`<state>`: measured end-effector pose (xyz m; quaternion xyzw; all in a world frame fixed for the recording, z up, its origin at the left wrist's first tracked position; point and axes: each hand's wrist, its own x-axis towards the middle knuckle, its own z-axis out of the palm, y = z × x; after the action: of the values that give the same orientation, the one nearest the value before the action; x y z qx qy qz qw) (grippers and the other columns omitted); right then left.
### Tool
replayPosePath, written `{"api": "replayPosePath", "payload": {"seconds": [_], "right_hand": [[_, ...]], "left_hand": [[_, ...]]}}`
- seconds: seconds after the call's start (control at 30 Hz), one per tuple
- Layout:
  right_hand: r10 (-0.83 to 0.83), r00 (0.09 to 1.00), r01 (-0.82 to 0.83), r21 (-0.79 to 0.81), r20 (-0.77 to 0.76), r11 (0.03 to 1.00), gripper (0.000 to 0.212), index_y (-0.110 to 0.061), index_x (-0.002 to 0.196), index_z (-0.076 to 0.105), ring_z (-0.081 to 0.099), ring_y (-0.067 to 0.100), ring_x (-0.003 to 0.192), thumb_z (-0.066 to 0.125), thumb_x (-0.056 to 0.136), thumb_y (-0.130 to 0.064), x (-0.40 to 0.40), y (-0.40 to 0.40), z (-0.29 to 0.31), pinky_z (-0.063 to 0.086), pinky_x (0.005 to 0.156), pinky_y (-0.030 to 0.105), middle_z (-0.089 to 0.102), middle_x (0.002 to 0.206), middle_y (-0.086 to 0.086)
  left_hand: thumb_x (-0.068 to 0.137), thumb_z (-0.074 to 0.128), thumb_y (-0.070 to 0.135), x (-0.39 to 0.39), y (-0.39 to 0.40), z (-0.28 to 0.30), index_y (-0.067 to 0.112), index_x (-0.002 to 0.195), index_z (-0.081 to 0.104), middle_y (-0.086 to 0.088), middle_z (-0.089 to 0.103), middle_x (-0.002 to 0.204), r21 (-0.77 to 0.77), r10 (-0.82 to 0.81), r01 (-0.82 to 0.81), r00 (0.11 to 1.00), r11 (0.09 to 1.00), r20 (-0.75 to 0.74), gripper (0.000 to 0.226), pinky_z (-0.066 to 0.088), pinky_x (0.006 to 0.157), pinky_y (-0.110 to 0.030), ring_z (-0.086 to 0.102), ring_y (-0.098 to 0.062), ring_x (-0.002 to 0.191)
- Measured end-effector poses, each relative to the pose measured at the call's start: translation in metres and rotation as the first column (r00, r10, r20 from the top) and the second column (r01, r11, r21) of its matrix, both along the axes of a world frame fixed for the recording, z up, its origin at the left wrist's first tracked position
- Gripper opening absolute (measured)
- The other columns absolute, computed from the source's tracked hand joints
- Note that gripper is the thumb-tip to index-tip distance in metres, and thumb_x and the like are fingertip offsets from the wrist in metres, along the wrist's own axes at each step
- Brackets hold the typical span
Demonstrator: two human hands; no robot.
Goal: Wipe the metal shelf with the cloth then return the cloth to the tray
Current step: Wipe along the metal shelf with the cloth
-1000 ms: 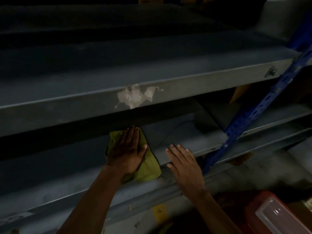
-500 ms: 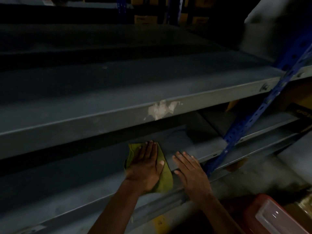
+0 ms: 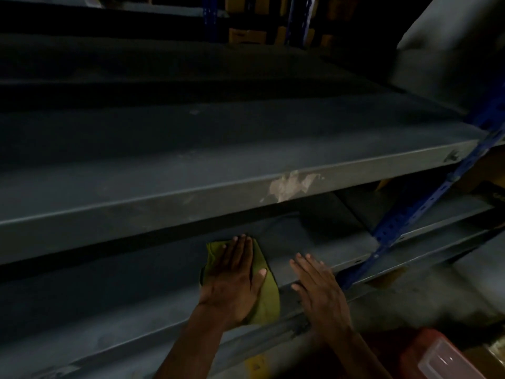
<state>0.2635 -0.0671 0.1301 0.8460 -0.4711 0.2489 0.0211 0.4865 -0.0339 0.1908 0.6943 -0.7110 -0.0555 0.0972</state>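
A yellow-green cloth (image 3: 266,289) lies flat on the lower grey metal shelf (image 3: 109,296). My left hand (image 3: 235,280) presses down on it with fingers spread, covering most of the cloth. My right hand (image 3: 319,291) rests flat on the shelf's front edge just right of the cloth, holding nothing. A red tray (image 3: 415,354) shows at the bottom right corner, with a clear plastic container (image 3: 448,362) on it.
An upper grey shelf (image 3: 191,170) with a scraped paint patch (image 3: 289,184) overhangs the wiped shelf. A blue perforated upright (image 3: 415,214) runs diagonally at the right. Cardboard boxes (image 3: 240,35) stand in the dark at the far back.
My left hand has slid the cloth to the right along the lower shelf, closer to my right hand. The right hand has stayed on the front edge.
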Motion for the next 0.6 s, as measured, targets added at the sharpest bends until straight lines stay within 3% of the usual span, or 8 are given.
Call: {"api": "replayPosePath", "payload": {"seconds": [0.07,0.1,0.2,0.27,0.33,0.4,0.5,0.6], "right_hand": [[0.014,1.000,-0.014,-0.006,-0.005,1.000,0.044,-0.023,0.140,0.045,0.034,0.012,0.139,0.037,0.100,-0.039,-0.001,-0.002,-0.002,0.030,0.113,0.038,0.042,0.146,-0.007],[0.019,1.000,-0.019,-0.011,-0.008,1.000,0.044,-0.023,0.140,0.046,0.034,0.012,0.139,0.036,0.100,-0.039,-0.002,-0.002,-0.002,0.031,0.112,0.038,0.043,0.146,-0.006],[0.022,1.000,-0.022,-0.010,-0.009,1.000,0.044,-0.023,0.138,0.048,0.038,0.014,0.137,0.032,0.102,-0.041,-0.001,-0.003,-0.003,0.032,0.110,0.039,0.047,0.145,-0.004],[0.028,1.000,-0.028,-0.004,-0.001,1.000,0.044,-0.023,0.138,0.049,0.038,0.014,0.136,0.029,0.103,-0.041,-0.002,-0.003,-0.003,0.031,0.110,0.038,0.047,0.145,-0.004],[0.039,0.999,-0.039,0.000,0.002,0.999,0.045,-0.022,0.138,0.049,0.038,0.015,0.136,0.026,0.103,-0.039,-0.002,-0.002,-0.003,0.030,0.111,0.038,0.047,0.145,-0.003],[0.054,0.998,-0.054,0.006,0.009,0.999,0.045,-0.022,0.139,0.048,0.039,0.016,0.136,0.024,0.103,-0.035,-0.002,-0.003,-0.002,0.029,0.111,0.038,0.047,0.145,-0.003],[0.073,0.997,-0.074,0.026,0.038,0.997,0.044,-0.023,0.140,0.045,0.038,0.016,0.137,0.030,0.100,-0.027,-0.003,-0.003,-0.002,0.028,0.113,0.037,0.046,0.146,-0.004],[0.088,0.994,-0.090,0.037,0.061,0.995,0.047,-0.022,0.140,0.045,0.038,0.015,0.137,0.036,0.094,-0.022,-0.004,-0.003,-0.001,0.026,0.114,0.036,0.046,0.145,-0.004]], "left_hand": [[0.083,-0.015,0.063,0.000,-0.009,-0.004,0.016,0.151,-0.004,0.003,-0.014,0.154,-0.013,-0.014,0.014,1.000,1.000,-0.001,0.084,-0.016,0.111,-0.028,-0.015,-0.009,0.140],[0.078,-0.020,0.064,-0.001,-0.014,-0.007,0.018,0.150,-0.010,0.005,-0.020,0.152,0.006,-0.012,0.012,1.000,1.000,-0.013,0.087,-0.020,0.110,-0.028,-0.020,-0.007,0.138],[0.074,-0.023,0.069,-0.005,-0.030,-0.012,0.015,0.153,-0.001,0.000,-0.005,0.161,0.010,0.038,-0.038,0.999,0.999,0.006,0.098,-0.016,0.113,-0.031,-0.010,-0.014,0.146],[0.082,-0.007,0.064,-0.008,-0.038,-0.012,0.012,0.153,0.011,-0.004,0.010,0.161,0.006,0.050,-0.050,0.998,0.999,0.048,0.089,-0.009,0.114,-0.032,0.005,-0.018,0.148],[0.089,0.013,0.057,-0.014,-0.041,-0.009,0.007,0.146,0.035,-0.009,0.036,0.152,0.010,0.048,-0.049,0.996,0.999,0.069,0.079,0.004,0.113,-0.034,0.032,-0.024,0.141],[0.091,0.014,0.057,-0.021,-0.044,-0.008,0.005,0.144,0.040,-0.011,0.040,0.149,-0.004,0.059,-0.059,0.997,0.998,0.059,0.078,0.006,0.113,-0.034,0.037,-0.026,0.138],[0.079,-0.011,0.061,-0.034,-0.044,-0.006,0.012,0.153,0.001,-0.004,-0.001,0.161,0.002,0.045,-0.045,0.997,0.999,0.060,0.090,-0.014,0.113,-0.029,-0.001,-0.018,0.148],[0.071,-0.018,0.059,-0.045,-0.043,-0.002,0.015,0.151,-0.012,-0.002,-0.013,0.160,0.031,0.044,-0.045,0.998,0.999,0.041,0.092,-0.020,0.111,-0.028,-0.015,-0.014,0.145]]}}
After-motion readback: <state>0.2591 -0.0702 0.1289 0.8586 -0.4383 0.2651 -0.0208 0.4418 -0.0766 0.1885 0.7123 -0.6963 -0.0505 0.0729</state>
